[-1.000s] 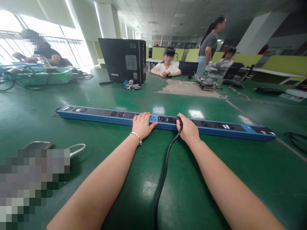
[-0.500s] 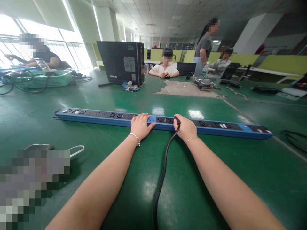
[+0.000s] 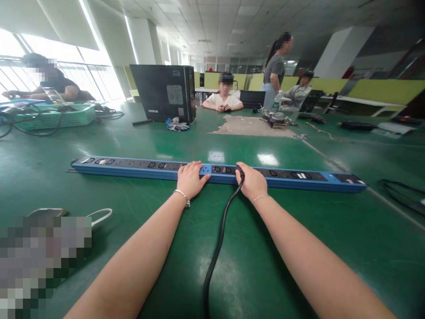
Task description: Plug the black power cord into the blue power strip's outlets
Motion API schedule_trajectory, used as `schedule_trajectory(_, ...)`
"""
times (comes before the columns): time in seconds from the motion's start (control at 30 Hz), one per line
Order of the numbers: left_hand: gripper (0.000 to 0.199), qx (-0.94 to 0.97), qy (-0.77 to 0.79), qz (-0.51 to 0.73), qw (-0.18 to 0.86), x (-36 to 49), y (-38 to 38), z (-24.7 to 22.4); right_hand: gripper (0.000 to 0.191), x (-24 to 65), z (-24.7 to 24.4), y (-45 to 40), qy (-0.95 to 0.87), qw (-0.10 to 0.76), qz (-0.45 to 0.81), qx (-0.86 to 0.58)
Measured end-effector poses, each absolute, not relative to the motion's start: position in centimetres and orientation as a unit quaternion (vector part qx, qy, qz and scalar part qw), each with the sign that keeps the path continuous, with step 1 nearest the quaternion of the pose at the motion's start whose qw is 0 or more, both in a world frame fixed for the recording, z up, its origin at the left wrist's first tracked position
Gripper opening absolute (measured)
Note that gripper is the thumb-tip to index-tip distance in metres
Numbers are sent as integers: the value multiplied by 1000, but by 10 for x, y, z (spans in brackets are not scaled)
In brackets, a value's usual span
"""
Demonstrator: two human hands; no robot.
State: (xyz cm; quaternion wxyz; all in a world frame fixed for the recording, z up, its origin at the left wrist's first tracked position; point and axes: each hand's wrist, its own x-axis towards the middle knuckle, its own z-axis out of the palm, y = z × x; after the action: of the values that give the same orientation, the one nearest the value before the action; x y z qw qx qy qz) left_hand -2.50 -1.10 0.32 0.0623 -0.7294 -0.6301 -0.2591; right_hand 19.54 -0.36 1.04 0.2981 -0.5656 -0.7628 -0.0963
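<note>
A long blue power strip [image 3: 146, 173] with a black face and several sockets lies across the green table. My left hand [image 3: 191, 179] grips its middle, fingers over the top and thumb along the near side. Just to the right, my right hand [image 3: 253, 180] is closed around a black plug [image 3: 239, 173] at the strip's sockets. My fingers hide part of the plug, so I cannot tell how deep it sits. From it a black power cable [image 3: 221, 237] runs down toward me between my forearms.
A black computer case [image 3: 162, 93] stands beyond the strip, with gloves [image 3: 177, 125] at its foot. Far left is a green basket [image 3: 56, 117] with cables. A phone [image 3: 46, 212] lies near left. Several people are around, one seated opposite [image 3: 223, 99].
The whole view has shifted slightly, so things appear a little lower and further left. Both hands keep their places on the strip and plug.
</note>
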Motion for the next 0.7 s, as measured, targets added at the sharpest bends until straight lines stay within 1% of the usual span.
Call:
schedule_trajectory(0.13, 44, -728, -631, -259, 67, -23, -13, 3, 36, 190, 4, -1, -726, 351, -75, -587)
schedule_trajectory(0.23, 44, -735, -623, -259, 74, -18, -16, 1, 35, 189, 1, 1, -717, 362, -62, -593)
schedule_trajectory(0.4, 45, -751, -610, -243, 72, -9, -21, 1, 46, 188, -1, 1, -697, 376, -58, -607)
schedule_trajectory(0.53, 43, -749, -611, -247, 71, -9, -20, 1, 39, 185, 1, 1, -686, 397, -41, -609)
schedule_trajectory(0.6, 43, -749, -610, -251, 71, -10, -20, 1, 41, 186, 7, 2, -649, 453, -4, -612)
schedule_trajectory(0.7, 43, -750, -607, -253, 70, -10, -20, 1, 44, 201, 19, 5, -569, 567, 23, -596)
